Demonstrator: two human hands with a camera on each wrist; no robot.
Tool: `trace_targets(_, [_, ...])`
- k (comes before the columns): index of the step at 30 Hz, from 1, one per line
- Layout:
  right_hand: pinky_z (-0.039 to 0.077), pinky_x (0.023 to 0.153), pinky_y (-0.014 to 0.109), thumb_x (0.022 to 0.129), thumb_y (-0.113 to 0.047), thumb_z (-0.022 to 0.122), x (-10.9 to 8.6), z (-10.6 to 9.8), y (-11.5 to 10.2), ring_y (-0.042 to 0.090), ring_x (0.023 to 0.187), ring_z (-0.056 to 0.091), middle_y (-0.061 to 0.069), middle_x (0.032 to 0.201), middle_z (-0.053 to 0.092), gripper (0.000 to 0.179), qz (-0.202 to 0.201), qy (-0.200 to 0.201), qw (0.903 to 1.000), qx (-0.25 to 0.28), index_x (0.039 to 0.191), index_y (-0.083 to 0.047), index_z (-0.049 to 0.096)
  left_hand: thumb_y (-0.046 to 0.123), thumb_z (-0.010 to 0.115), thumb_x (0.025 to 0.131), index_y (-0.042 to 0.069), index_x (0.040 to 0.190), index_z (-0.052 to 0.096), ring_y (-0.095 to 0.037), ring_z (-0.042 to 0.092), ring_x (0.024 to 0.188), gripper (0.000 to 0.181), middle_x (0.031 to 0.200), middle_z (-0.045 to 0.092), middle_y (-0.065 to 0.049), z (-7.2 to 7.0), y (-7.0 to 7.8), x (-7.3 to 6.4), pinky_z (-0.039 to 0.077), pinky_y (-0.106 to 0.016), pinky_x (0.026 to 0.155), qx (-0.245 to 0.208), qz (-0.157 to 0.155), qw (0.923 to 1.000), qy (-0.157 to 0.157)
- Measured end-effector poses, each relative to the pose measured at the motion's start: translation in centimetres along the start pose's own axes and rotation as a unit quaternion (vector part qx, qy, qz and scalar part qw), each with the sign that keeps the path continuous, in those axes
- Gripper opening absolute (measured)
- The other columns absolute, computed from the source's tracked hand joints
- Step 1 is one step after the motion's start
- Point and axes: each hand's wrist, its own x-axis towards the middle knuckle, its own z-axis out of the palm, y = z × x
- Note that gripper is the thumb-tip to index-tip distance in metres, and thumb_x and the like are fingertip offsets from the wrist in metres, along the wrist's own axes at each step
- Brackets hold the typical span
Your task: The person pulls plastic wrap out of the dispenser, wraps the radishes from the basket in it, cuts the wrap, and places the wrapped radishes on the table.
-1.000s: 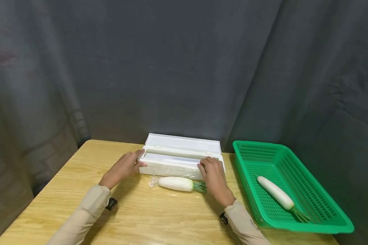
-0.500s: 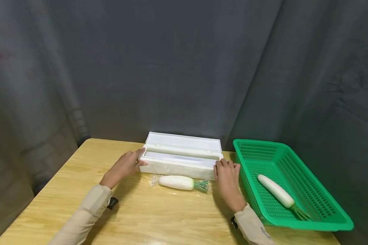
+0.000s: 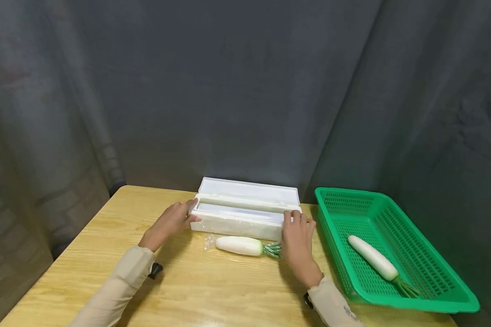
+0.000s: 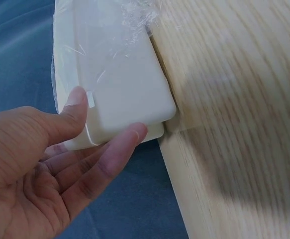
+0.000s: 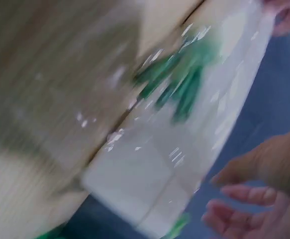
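A long white cling film dispenser stands on the table with its lid raised at the back. Clear film hangs over its front. My left hand grips its left end; in the left wrist view the thumb lies on the film-covered edge and a finger on the end face. At the right end is my right hand, its fingers over the top edge. The right wrist view shows those fingers loosely bent, just off the film. A white radish wrapped in film lies before the dispenser, its green stems partly behind my right hand.
At the right stands a green plastic basket with another white radish in it. The wooden table reaches back to a dark grey curtain.
My right hand has slid right along the dispenser's top edge to its right end, then shifted slightly back left. The left hand has kept its place at the left end.
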Motion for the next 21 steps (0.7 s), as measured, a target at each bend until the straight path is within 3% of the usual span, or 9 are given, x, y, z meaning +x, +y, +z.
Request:
trace_targets(3, [0.047,0.079,0.049,0.087,0.003,0.077,-1.1,-0.6,-1.9,0.036,0.094,0.061,0.016,0.101,0.062,0.022,-0.072,-0.029,0.9953,0.058,0.103,-0.001,0.062,0.016,0.077,0.094,-0.011,0.132,0.059,-0.007,0.037,0.056,0.050,0.061,0.043,0.006,0.2,0.1,-0.1,0.038,-0.026,0.055,-0.001,-0.005,1.0000,-0.005])
trace_targets(6, [0.049,0.075,0.043,0.084,-0.007,0.086,-1.8,-0.6,-3.3,0.030,0.098,0.062,0.011,0.105,0.063,0.031,-0.133,-0.078,0.9841,0.089,0.105,-0.006,0.063,0.015,0.077,0.094,-0.013,0.134,0.058,-0.008,0.038,0.055,0.053,0.061,0.044,0.005,0.1,0.2,0.1,0.039,-0.027,0.056,0.001,-0.007,1.0000,0.001])
trace_targets(12, [0.051,0.071,0.039,0.077,-0.020,0.094,-2.3,0.4,-3.7,0.026,0.091,0.065,0.005,0.100,0.063,0.042,-0.166,-0.141,0.9741,0.060,0.102,-0.010,0.061,0.016,0.076,0.095,-0.012,0.134,0.058,-0.009,0.040,0.057,0.052,0.061,0.043,0.006,0.3,0.5,0.0,0.041,-0.029,0.058,0.008,-0.002,1.0000,-0.005])
trace_targets(17, [0.049,0.067,0.035,0.071,-0.032,0.095,-2.1,1.1,-3.7,0.023,0.086,0.066,0.004,0.097,0.063,0.051,-0.198,-0.137,0.9699,0.036,0.098,-0.009,0.059,0.014,0.076,0.095,-0.012,0.135,0.057,-0.007,0.038,0.055,0.051,0.058,0.043,0.007,0.0,0.4,-0.4,0.038,-0.027,0.056,0.008,0.006,0.9998,-0.016])
trace_targets(21, [0.050,0.065,0.032,0.074,-0.034,0.094,-1.4,1.5,-4.0,0.022,0.087,0.067,0.005,0.097,0.064,0.048,-0.220,-0.126,0.9673,0.006,0.098,-0.007,0.062,0.018,0.073,0.098,-0.012,0.147,0.049,-0.010,0.049,0.060,0.062,0.071,0.067,-0.004,-1.0,0.4,-0.4,0.044,-0.031,0.062,-0.017,-0.038,0.9976,-0.056])
